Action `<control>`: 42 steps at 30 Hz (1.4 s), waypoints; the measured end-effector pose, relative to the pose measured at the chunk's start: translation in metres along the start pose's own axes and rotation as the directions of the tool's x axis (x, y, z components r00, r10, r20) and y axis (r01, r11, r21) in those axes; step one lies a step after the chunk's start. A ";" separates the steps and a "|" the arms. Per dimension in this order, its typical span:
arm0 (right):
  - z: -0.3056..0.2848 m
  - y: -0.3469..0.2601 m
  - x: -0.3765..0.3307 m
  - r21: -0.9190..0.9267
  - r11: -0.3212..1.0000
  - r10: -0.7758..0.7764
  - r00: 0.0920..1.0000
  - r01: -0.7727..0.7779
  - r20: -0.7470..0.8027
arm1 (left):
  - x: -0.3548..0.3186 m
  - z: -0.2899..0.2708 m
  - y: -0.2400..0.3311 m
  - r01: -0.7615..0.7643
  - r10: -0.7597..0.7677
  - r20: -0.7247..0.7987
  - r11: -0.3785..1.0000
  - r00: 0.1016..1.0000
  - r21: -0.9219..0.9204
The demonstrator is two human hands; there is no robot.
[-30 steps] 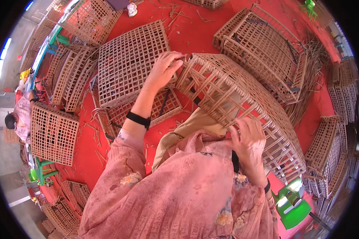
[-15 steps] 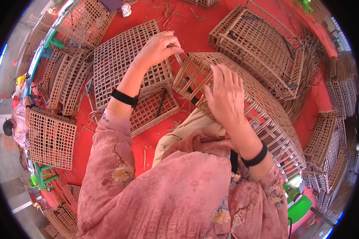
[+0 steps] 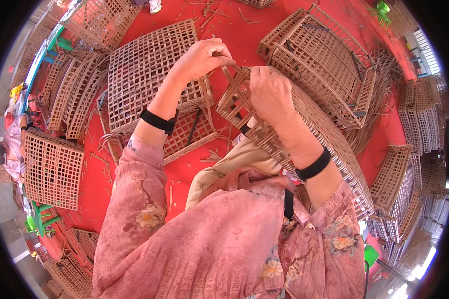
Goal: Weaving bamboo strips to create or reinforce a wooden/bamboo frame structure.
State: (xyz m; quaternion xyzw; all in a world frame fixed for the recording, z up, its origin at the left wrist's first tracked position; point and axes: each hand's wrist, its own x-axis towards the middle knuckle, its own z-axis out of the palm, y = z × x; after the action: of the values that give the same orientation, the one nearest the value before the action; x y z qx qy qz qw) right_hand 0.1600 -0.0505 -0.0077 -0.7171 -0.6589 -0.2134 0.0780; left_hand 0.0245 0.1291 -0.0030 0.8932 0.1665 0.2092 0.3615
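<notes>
My left hand [image 3: 200, 59] pinches a thin pale bamboo strip [image 3: 244, 68] between thumb and fingertips, grip closed tight on it, just above the near corner of the long open-weave bamboo cage [image 3: 304, 134] that lies across my lap. My right hand [image 3: 270, 92] rests on that same corner of the cage, fingers curled down over the top edge; its grip is pressed together on the cage's rim lattice, and the strip runs between the two hands. Both wrists wear black bands.

The cage slants away from my lap toward my right, its rounded woven side facing up. Just left of the cage, under my left forearm, a flat rectangular lattice panel [image 3: 144, 70] of the same bamboo lies on the red floor mat [image 3: 234, 30], overlapping a second panel [image 3: 189, 137] nearer to me. Beyond the cage, to its far right, a finished box-shaped bamboo cage [image 3: 324, 60] sits on the mat with loose strips heaped beside it. Further left of the cage, several more lattice panels [image 3: 52, 169] are scattered, and another person [image 3: 10, 149] sits at the far left edge. To the right of the cage, stacked cages [image 3: 409, 164] line the mat's border. Short bamboo offcuts litter the mat around the cage.
</notes>
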 end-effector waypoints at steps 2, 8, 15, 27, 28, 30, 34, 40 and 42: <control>0.001 0.003 0.000 0.035 0.999 -0.006 1.000 0.006 -0.012 | 0.000 0.002 -0.002 -0.004 0.004 -0.009 1.000 1.000 -0.008; 0.009 0.014 0.001 0.168 0.985 -0.026 0.999 0.030 -0.028 | 0.003 0.010 -0.015 -0.010 0.006 -0.044 0.995 0.999 -0.101; -0.015 0.025 -0.007 0.426 0.901 0.060 0.996 -0.081 0.064 | 0.000 0.030 -0.018 -0.006 -0.005 -0.150 0.998 0.989 -0.067; -0.031 0.022 -0.080 0.281 0.924 0.255 0.966 -0.258 0.049 | -0.015 0.060 0.045 -0.424 0.410 0.110 0.863 0.906 0.275; -0.031 0.022 -0.080 0.309 0.918 0.246 0.968 -0.249 0.052 | -0.014 0.060 0.046 -0.409 0.386 0.137 0.859 0.912 0.309; -0.032 0.023 -0.077 0.313 0.916 0.248 0.967 -0.252 0.052 | -0.011 0.060 0.048 -0.492 0.477 0.124 0.821 0.870 0.290; -0.029 0.026 -0.075 0.269 0.939 0.215 0.976 -0.215 0.031 | -0.012 0.062 0.049 -0.490 0.479 0.103 0.839 0.872 0.237; -0.019 0.036 -0.077 0.387 0.899 0.237 0.971 -0.206 -0.034 | 0.000 0.065 0.044 -0.436 0.428 0.085 0.887 0.900 0.152; -0.022 0.038 -0.078 0.434 0.861 0.269 0.961 -0.267 0.058 | 0.008 0.060 0.047 -0.372 0.367 0.099 0.928 0.925 0.031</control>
State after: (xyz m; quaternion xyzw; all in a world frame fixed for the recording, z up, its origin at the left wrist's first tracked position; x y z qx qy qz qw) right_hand 0.1899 -0.1348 -0.0129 -0.7651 -0.5837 -0.0488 0.2675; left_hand 0.0677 0.0656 -0.0070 0.9259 -0.0164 0.2282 0.3006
